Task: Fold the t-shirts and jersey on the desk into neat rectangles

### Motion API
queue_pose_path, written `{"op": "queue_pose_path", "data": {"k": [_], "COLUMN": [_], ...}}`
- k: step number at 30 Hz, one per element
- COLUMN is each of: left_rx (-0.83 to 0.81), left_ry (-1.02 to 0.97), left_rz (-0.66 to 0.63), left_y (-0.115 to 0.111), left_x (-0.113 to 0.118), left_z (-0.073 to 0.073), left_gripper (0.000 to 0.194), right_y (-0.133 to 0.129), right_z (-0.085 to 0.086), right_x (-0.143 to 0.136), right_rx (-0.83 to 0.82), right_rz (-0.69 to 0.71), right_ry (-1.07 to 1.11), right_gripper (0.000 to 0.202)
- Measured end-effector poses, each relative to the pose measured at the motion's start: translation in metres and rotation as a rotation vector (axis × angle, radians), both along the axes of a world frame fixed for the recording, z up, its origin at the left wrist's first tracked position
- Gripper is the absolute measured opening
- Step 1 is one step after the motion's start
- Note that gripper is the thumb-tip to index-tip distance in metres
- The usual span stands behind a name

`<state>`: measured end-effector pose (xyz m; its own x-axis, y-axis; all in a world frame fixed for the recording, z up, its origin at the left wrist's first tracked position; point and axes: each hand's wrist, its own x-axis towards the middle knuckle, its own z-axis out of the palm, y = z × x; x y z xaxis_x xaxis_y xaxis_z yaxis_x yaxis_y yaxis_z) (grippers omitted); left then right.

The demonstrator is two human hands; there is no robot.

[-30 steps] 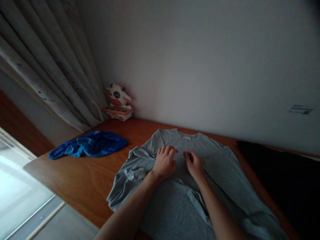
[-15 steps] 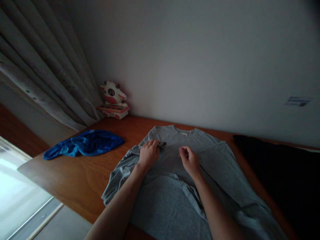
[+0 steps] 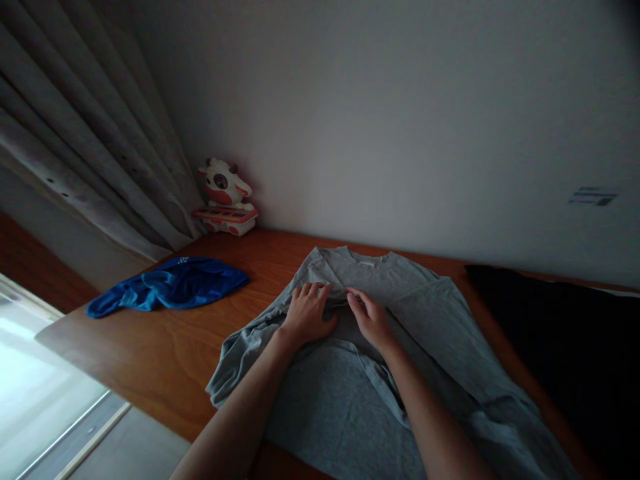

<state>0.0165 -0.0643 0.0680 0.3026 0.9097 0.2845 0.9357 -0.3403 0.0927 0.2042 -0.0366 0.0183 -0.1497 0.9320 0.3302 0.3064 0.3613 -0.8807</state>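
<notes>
A grey long-sleeved shirt lies spread on the wooden table, its neckline toward the wall and its lower part folded over on itself. My left hand rests on the left side of the shirt's chest, fingers spread and palm down on the cloth. Just to its right, my right hand is closed in a pinch on a fold of the shirt, thumb and index finger meeting at the cloth. The sleeve on the left is bunched beside my left forearm; the right sleeve runs down along the shirt's side.
Crumpled blue cloth lies on the wooden table at left. Behind it, a toy cow with a keyboard stands by the curtain. Black fabric covers the table's right side. A wall bounds the back.
My left hand has flattened and spread its fingers, where it held a bunched bit of grey cloth. My right hand has moved left and pinched the shirt.
</notes>
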Motion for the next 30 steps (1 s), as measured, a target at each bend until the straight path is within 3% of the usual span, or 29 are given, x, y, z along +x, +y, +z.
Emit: {"op": "queue_pose_path", "data": {"k": [4, 7, 10, 13, 16, 18, 22, 27, 30], "left_rx": [-0.084, -0.244, -0.376, -0.389, -0.456, -0.440, -0.266, -0.223, -0.222], "left_ry": [0.056, 0.058, -0.020, -0.157, -0.272, -0.302, -0.152, 0.097, 0.128], "left_rz": [0.167, 0.182, 0.128, 0.023, -0.105, -0.124, -0.110, -0.088, -0.044], "left_y": [-0.002, -0.001, -0.006, -0.021, -0.033, -0.028, 0.017, 0.096, 0.133], "left_x": [-0.028, -0.054, -0.073, -0.077, -0.069, -0.060, -0.037, -0.020, -0.019], "left_z": [0.015, 0.025, 0.032, 0.037, 0.041, 0.041, 0.034, 0.024, 0.023], "left_gripper": [0.071, 0.066, 0.040, 0.023, 0.033, 0.037, 0.028, 0.057, 0.058], "right_y": [0.000, 0.000, -0.001, -0.002, -0.002, -0.002, -0.002, -0.002, -0.002], "right_z": [0.000, 0.001, 0.002, 0.004, 0.004, 0.004, 0.003, 0.002, 0.002], "right_x": [0.002, 0.002, 0.002, 0.002, 0.002, 0.002, 0.001, 0.001, 0.001], "right_rx": [-0.012, -0.014, -0.020, -0.032, -0.029, -0.023, -0.017, 0.003, 0.018], "right_rz": [-0.009, -0.021, -0.025, -0.032, -0.035, -0.032, -0.035, -0.013, -0.003], "right_ry": [-0.015, -0.027, -0.026, -0.021, -0.026, -0.042, -0.048, -0.060, -0.072], "right_gripper": [0.052, 0.053, 0.054, 0.057, 0.057, 0.056, 0.050, 0.049, 0.047]}}
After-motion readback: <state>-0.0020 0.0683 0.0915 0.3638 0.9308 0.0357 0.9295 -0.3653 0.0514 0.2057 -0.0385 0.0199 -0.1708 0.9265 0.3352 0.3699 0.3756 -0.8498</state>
